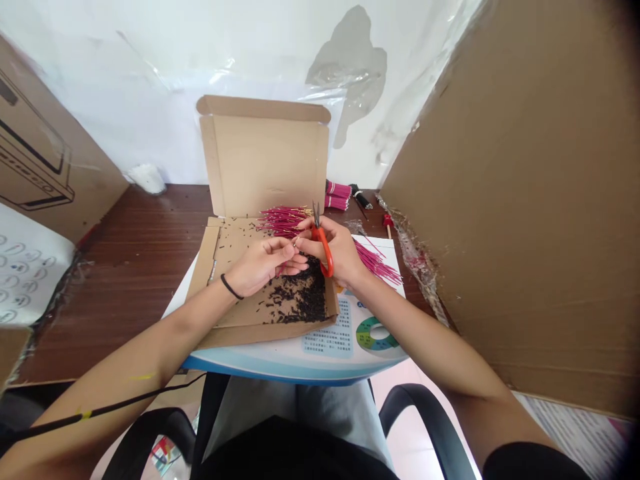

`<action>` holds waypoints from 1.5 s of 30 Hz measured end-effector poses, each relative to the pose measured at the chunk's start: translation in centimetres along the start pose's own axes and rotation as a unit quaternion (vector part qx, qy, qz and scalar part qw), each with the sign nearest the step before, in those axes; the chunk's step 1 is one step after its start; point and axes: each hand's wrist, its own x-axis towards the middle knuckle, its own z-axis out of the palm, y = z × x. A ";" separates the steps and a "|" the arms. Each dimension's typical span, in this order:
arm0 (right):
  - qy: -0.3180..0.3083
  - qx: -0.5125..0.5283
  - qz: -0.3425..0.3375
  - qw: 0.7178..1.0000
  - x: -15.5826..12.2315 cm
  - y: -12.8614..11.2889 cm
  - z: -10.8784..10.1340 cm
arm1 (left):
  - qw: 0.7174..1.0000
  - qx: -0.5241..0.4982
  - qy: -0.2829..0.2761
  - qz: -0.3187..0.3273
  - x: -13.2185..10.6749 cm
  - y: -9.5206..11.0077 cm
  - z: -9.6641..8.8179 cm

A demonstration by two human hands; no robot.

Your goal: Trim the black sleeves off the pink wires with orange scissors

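Observation:
My right hand [337, 247] is closed around orange-handled scissors [325, 250], whose blades point away from me. Its thumb and fingertips meet those of my left hand [273, 261] over an open cardboard box [233, 317]. The left thumb and index finger are pinched together; whatever lies between them is too small to make out. Just beyond my fingers, magenta wires [283, 220] with light tips lie on the box. More magenta wires [377, 263] lie to the right of my right hand. Small black pieces [307, 300] are heaped in the box's right side, partly hidden by my hands.
The box's raised lid [267, 160] stands at the back. Tied magenta bundles [337, 195] and a black bundle [359, 195] lie behind to the right. Printed paper [330, 330] is under the box. Tall cardboard [540, 200] walls the right side; another box [45, 147] stands left.

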 end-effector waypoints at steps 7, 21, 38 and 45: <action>-0.039 0.096 0.028 0.994 -0.2 -0.3 0.4 | 0.999 -0.005 -0.034 0.020 -0.2 -0.1 0.2; 0.026 -0.145 -0.199 0.969 -0.5 -0.3 0.2 | 0.803 0.469 0.238 0.282 -1.9 1.6 0.8; 0.108 -0.247 -0.177 0.947 -0.3 0.8 0.8 | 0.880 0.409 0.024 0.240 -2.2 1.0 1.7; 0.155 -0.293 -0.151 0.931 1.8 1.3 -2.0 | 0.879 0.362 -0.104 0.291 -2.9 1.7 0.9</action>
